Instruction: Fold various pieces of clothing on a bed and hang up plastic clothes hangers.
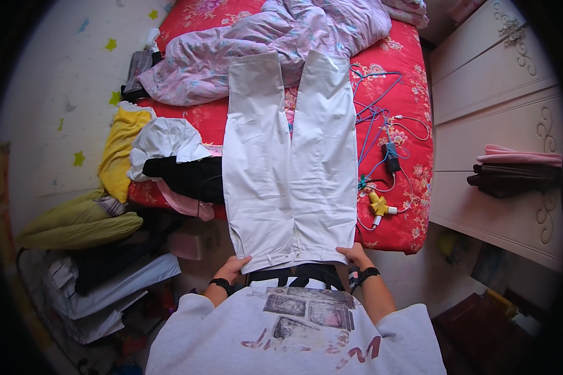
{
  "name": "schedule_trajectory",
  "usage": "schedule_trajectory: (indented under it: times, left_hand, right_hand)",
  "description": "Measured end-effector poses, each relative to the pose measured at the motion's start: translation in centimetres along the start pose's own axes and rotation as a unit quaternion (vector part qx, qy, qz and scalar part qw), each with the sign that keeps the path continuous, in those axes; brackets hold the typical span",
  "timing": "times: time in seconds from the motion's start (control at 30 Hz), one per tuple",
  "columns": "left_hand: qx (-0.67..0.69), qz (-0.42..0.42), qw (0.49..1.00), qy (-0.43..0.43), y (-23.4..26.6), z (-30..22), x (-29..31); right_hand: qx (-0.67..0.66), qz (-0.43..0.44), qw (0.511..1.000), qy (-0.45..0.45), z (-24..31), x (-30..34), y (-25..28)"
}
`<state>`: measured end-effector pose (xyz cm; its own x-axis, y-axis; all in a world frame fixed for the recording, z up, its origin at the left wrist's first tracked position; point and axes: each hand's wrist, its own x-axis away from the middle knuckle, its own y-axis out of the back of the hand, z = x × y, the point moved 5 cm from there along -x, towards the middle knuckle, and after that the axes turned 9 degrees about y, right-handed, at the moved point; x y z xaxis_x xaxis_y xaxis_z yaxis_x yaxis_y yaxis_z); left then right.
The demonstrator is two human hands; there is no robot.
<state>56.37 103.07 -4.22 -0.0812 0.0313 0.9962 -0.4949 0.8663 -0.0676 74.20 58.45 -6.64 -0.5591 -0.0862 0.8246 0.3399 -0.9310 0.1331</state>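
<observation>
Holding trousers point(322, 150), left hand point(234, 267) and right hand point(355, 253) pinched on opposite waistband point(306, 257) ends, quilt point(203, 65) at trousers' hems, even outward tension probably best against creases.

Bed point(414, 69) in red flowered sheet point(410, 219), pink quilt point(213, 59) at twelve o'clock, white trousers point(291, 194) twelve to six, hangers point(375, 112) at three, black adapter point(391, 159) at four, yellow plug point(377, 203) nearer five, black cloth point(187, 176) at eight, white cloth point(164, 140) at nine

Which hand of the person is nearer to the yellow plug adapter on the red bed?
Right. The right hand holds the white trousers at the waist, below the yellow plug adapter in the picture; the left hand holds the waist's opposite end, farther away.
</observation>
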Motion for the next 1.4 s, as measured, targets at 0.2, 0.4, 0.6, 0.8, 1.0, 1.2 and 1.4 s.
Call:
schedule_trajectory:
  times: [0.2, 0.4, 0.6, 0.8, 1.0, 1.2, 1.4]
  left_hand:
    - [-0.129, -0.103, 0.986, -0.026, 1.5, -0.5, 1.4]
    - [-0.011, -0.038, 0.997, 0.072, -0.8, 0.4, 2.7]
    - [-0.075, -0.034, 0.994, 0.072, 0.4, 1.1, 2.3]
    - [-0.117, -0.094, 0.978, -0.142, -0.7, -2.4, 5.6]
    - [-0.112, -0.008, 0.959, -0.259, -5.5, -7.8, 10.8]
    - [-0.224, 0.118, 0.892, -0.374, -15.5, -12.8, 20.3]
    - [-0.257, 0.123, 0.856, -0.431, -20.7, -14.1, 26.4]
  right_hand:
    - [-0.026, 0.086, 0.991, -0.098, -2.3, 0.4, 1.2]
    - [-0.045, 0.084, 0.991, -0.097, -0.9, 1.6, 1.1]
    - [0.08, 0.103, 0.983, -0.132, 3.6, 4.0, 0.1]
    - [0.016, 0.103, 0.994, -0.011, 7.5, 6.3, -0.5]
    - [0.028, 0.101, 0.975, 0.196, 12.4, 7.2, -0.4]
    - [0.051, 0.199, 0.884, 0.419, 27.1, 14.9, -8.8]
    - [-0.051, 0.25, 0.87, 0.421, 29.9, 17.6, -13.8]
